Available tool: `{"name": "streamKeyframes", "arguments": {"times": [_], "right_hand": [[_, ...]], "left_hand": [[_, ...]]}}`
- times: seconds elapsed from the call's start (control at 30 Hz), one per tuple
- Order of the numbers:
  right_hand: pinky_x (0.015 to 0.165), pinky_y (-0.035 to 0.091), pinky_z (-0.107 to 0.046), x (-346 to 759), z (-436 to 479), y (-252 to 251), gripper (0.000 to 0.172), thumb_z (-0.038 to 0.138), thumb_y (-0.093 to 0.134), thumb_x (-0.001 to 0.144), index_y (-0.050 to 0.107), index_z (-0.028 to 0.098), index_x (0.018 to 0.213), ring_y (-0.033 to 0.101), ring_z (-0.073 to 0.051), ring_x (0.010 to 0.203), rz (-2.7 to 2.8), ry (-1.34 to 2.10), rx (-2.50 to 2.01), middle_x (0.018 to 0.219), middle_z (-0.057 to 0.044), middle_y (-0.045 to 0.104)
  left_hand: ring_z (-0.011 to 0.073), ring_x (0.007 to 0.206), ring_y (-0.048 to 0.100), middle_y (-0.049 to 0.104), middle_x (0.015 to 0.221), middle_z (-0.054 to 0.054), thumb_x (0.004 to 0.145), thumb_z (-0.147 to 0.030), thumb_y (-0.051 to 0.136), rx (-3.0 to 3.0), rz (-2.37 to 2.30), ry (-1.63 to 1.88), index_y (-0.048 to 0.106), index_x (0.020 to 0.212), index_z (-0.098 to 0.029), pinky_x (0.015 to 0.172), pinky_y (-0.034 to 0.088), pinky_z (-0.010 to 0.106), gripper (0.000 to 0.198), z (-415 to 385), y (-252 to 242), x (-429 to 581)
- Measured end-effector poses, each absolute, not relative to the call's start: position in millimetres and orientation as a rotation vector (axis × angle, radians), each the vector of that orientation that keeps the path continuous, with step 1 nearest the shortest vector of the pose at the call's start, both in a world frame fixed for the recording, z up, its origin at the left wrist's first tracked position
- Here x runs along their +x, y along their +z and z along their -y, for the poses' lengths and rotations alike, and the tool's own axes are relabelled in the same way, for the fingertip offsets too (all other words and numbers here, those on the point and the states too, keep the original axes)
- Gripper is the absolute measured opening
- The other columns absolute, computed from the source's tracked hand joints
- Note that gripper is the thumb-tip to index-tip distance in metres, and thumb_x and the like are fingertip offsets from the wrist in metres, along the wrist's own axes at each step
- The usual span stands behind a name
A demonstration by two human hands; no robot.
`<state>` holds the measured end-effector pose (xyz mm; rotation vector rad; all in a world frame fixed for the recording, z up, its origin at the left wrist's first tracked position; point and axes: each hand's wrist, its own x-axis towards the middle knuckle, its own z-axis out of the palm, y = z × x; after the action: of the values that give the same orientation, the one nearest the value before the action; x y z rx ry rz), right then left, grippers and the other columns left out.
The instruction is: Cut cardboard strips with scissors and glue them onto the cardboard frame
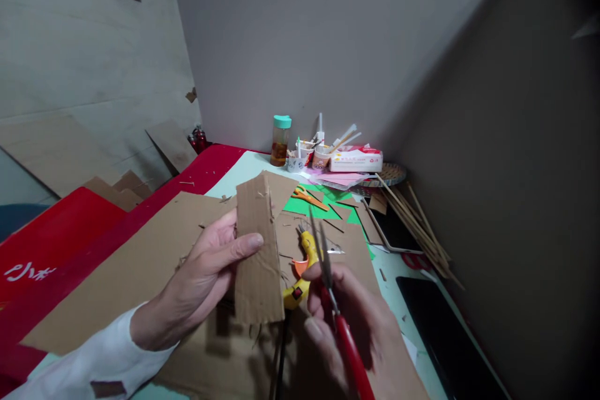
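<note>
Head view: left hand (210, 265) and right hand (372, 319) are hovering apart above the table (253, 162).
Left grip: clamping a cardboard piece (257, 262) upright, thumb pressing its face.
Right grip: holding red-handled scissors (344, 334), blades pointing up beside the cardboard piece.
Glue gun (309, 247): lying beyond, between both hands.

Holds up a cardboard strip (260, 275) in the left hand (210, 262). Grips red-handled scissors (345, 339) in the right hand (375, 325), with slightly parted blades pointing upward. Has a yellow glue gun (309, 249) lying beyond on a cardboard sheet (357, 262), orange scissors (310, 199) near it, and a bottle (280, 145) farther back on the worktop (227, 180).
</note>
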<state>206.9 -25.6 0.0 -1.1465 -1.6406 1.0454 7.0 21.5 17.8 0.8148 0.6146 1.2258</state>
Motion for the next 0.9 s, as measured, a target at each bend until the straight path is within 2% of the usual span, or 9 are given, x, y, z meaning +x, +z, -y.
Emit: {"name": "streamKeyframes", "arguments": {"times": [0.07, 0.17, 0.33, 0.47, 0.57, 0.67, 0.77, 0.83, 0.9], "right_hand": [[0.066, 0.052, -0.029, 207.4, 24.3, 3.5, 0.027, 0.028, 0.067, 0.087, 0.059, 0.027, 0.113, 0.065, -0.018, 0.074, 1.561, 0.979, -1.118, 0.085, -0.001, 0.064], [0.072, 0.056, -0.028, 208.5, 19.0, 10.7, 0.024, 0.027, 0.070, 0.088, 0.061, 0.027, 0.110, 0.067, -0.016, 0.077, 1.443, 0.991, -1.069, 0.088, -0.001, 0.066], [0.067, 0.056, -0.024, 212.8, 8.7, 15.3, 0.029, 0.031, 0.078, 0.085, 0.062, 0.025, 0.108, 0.066, -0.014, 0.076, 1.202, 1.160, -0.991, 0.089, 0.000, 0.069], [0.065, 0.052, -0.022, 218.2, 2.4, 14.8, 0.037, 0.034, 0.083, 0.081, 0.062, 0.024, 0.110, 0.062, -0.011, 0.073, 1.152, 1.158, -0.971, 0.090, 0.001, 0.068], [0.062, 0.049, -0.022, 220.0, 0.3, 15.9, 0.039, 0.032, 0.086, 0.077, 0.062, 0.022, 0.106, 0.059, -0.010, 0.068, 1.164, 1.214, -0.970, 0.085, 0.004, 0.064], [0.058, 0.046, -0.022, 220.2, 0.6, 16.1, 0.037, 0.028, 0.087, 0.074, 0.062, 0.021, 0.100, 0.055, -0.009, 0.063, 1.183, 1.288, -0.965, 0.078, 0.006, 0.058], [0.057, 0.046, -0.022, 220.5, 1.5, 13.7, 0.036, 0.031, 0.085, 0.078, 0.060, 0.022, 0.103, 0.055, -0.010, 0.060, 1.160, 1.356, -0.929, 0.078, 0.006, 0.057], [0.057, 0.048, -0.023, 220.4, 1.9, 10.0, 0.035, 0.035, 0.079, 0.083, 0.057, 0.024, 0.107, 0.057, -0.010, 0.059, 1.116, 1.413, -0.899, 0.080, 0.006, 0.058], [0.057, 0.049, -0.022, 218.7, 2.7, 4.7, 0.033, 0.037, 0.076, 0.085, 0.056, 0.025, 0.108, 0.059, -0.010, 0.059, 1.066, 1.470, -0.867, 0.081, 0.006, 0.058]], "left_hand": [[0.0290, 0.118, 0.069, 0.075, 0.125, 0.009, 0.085, -0.012, 0.073, 0.828, -0.554, 1.222, 0.059, 0.140, -0.028, 0.103, 0.055, 0.038, 0.059, -20.4, 17.6, 7.6], [0.0298, 0.113, 0.072, 0.075, 0.125, 0.010, 0.085, -0.014, 0.075, 0.852, -0.576, 1.196, 0.055, 0.144, -0.030, 0.095, 0.059, 0.035, 0.065, -17.4, 16.9, 8.4], [0.0329, 0.091, 0.078, 0.081, 0.108, 0.013, 0.076, -0.022, 0.083, 0.862, -0.789, 1.135, 0.064, 0.137, -0.024, 0.070, 0.064, 0.032, 0.063, -10.1, 17.5, 11.6], [0.0296, 0.079, 0.078, 0.081, 0.103, 0.014, 0.075, -0.024, 0.084, 0.907, -0.892, 1.059, 0.072, 0.128, -0.020, 0.066, 0.062, 0.030, 0.055, -7.3, 18.5, 11.7], [0.0266, 0.075, 0.076, 0.082, 0.093, 0.009, 0.070, -0.015, 0.084, 1.014, -0.912, 1.002, 0.073, 0.127, -0.020, 0.061, 0.058, 0.026, 0.058, -10.1, 15.4, 5.8], [0.0235, 0.068, 0.073, 0.077, 0.072, 0.001, 0.068, -0.007, 0.080, 1.008, -0.838, 0.921, 0.072, 0.128, -0.024, 0.056, 0.054, 0.024, 0.063, -14.8, 15.0, -1.6], [0.0261, 0.069, 0.073, 0.074, 0.068, 0.002, 0.072, -0.018, 0.081, 0.953, -0.815, 0.842, 0.071, 0.130, -0.027, 0.058, 0.056, 0.027, 0.059, -18.6, 19.4, -5.3], [0.0288, 0.072, 0.074, 0.075, 0.074, 0.005, 0.075, -0.031, 0.080, 0.917, -0.810, 0.874, 0.075, 0.124, -0.027, 0.060, 0.058, 0.031, 0.049, -20.5, 20.8, -4.7], [0.0275, 0.072, 0.074, 0.076, 0.079, 0.007, 0.077, -0.035, 0.080, 0.951, -0.799, 0.964, 0.079, 0.116, -0.027, 0.062, 0.058, 0.032, 0.040, -21.8, 18.7, -1.8]]}}
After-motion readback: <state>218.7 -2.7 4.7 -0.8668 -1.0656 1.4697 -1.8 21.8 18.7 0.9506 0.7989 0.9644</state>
